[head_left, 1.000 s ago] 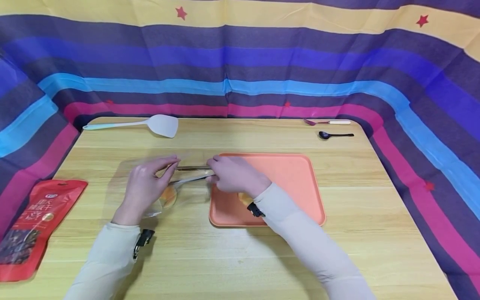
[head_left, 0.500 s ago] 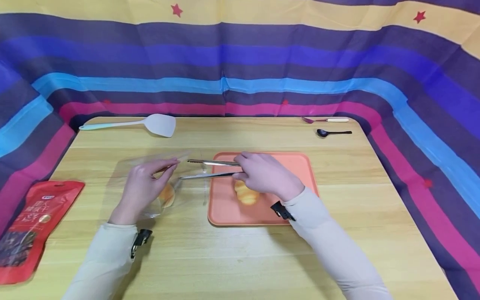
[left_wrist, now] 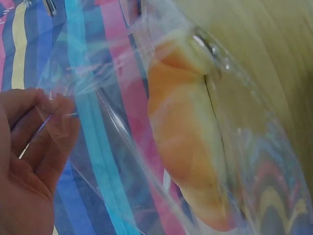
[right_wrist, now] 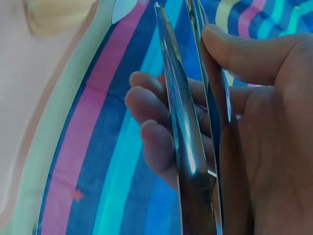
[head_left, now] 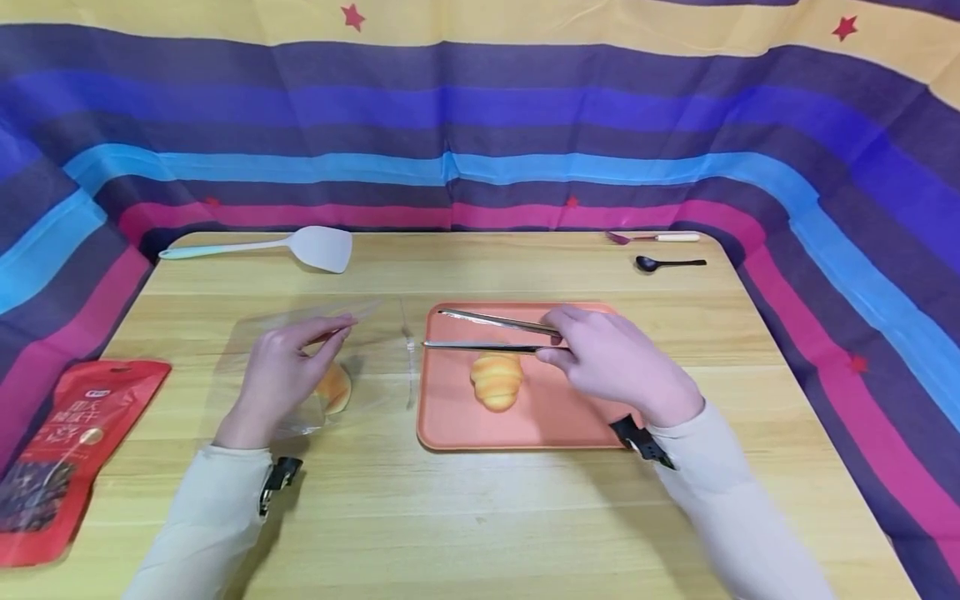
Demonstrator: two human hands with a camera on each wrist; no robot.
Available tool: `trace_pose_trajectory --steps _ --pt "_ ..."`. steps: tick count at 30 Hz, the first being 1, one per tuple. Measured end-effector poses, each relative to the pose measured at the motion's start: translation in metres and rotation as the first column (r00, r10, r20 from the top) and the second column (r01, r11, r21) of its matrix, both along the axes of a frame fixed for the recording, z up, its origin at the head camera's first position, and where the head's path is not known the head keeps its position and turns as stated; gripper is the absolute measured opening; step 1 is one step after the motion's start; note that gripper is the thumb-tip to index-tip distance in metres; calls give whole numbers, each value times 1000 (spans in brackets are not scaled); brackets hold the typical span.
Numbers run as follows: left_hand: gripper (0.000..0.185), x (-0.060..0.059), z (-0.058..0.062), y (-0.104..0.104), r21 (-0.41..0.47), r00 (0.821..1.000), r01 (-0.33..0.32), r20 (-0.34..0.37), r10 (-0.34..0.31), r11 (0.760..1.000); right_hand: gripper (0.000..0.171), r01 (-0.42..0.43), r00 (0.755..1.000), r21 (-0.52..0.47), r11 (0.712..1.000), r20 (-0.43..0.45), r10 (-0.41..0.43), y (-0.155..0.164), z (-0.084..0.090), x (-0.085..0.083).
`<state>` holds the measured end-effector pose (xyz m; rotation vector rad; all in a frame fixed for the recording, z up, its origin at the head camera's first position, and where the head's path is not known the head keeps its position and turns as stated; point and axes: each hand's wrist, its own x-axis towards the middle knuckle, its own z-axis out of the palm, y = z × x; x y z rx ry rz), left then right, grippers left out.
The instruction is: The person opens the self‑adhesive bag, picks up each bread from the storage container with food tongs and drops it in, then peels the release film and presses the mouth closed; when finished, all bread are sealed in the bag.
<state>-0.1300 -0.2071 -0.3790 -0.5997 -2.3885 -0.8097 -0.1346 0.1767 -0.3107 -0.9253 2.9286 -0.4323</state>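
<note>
While your left hand (head_left: 281, 371) pinches the edge of a clear plastic bag (head_left: 386, 367) left of the frame's centre, your right hand (head_left: 618, 362) grips a pair of metal tongs (head_left: 491, 347) right of centre. You have the thumb against one arm of the tongs and curled fingers against the other, as the right wrist view shows. The two arms stand apart, and their tips point left, near the left edge of the pink tray (head_left: 457, 425).

Inside your bag lies a bread roll (left_wrist: 183, 127), orange-brown and pale, partly hidden behind your left hand in the head view. Just below the tongs in the frame, you have a ridged yellow bun (head_left: 497, 383) resting on the tray.

Farther from you on the wooden table (head_left: 375, 517), a white spatula (head_left: 322, 248) lies at upper left, its handle pointing left. A fork (head_left: 652, 238) and a black spoon (head_left: 667, 264) lie at upper right, and a red pouch (head_left: 90, 442) lies along the left edge of the frame.
</note>
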Motion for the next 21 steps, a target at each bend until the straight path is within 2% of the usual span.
trace_pose_trajectory --steps 9,21 --pt "20 1 1 -2 -2 1000 -17 12 17 1000 24 85 996 19 996 28 -85 29 -3 12" --pt "20 2 0 -3 -2 999 14 42 -14 1000 21 186 973 20 982 133 -187 59 -9 38"
